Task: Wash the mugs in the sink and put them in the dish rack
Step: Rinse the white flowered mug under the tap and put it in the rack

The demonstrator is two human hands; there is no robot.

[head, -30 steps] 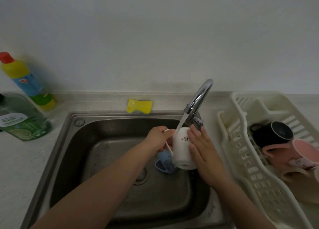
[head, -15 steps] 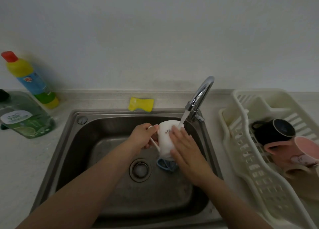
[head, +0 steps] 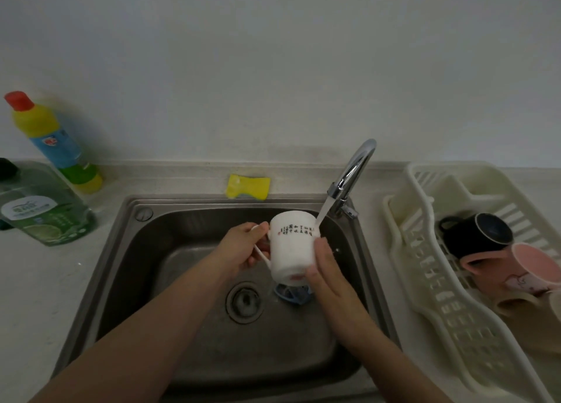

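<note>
white mug (head: 291, 244) tilted over sink (head: 127, 250)

faucet (head: 353, 172) crowds the sink's (head: 127, 250) right; left side open.

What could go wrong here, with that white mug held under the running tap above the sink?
The wet white mug could slip: the left hand holds only its thin handle, and the right hand lies flat against its side. If it drops, it could land on the blue mug lying in the sink right beneath and chip both. The water stream strikes the mug's edge, so it may splash onto the counter.
</note>
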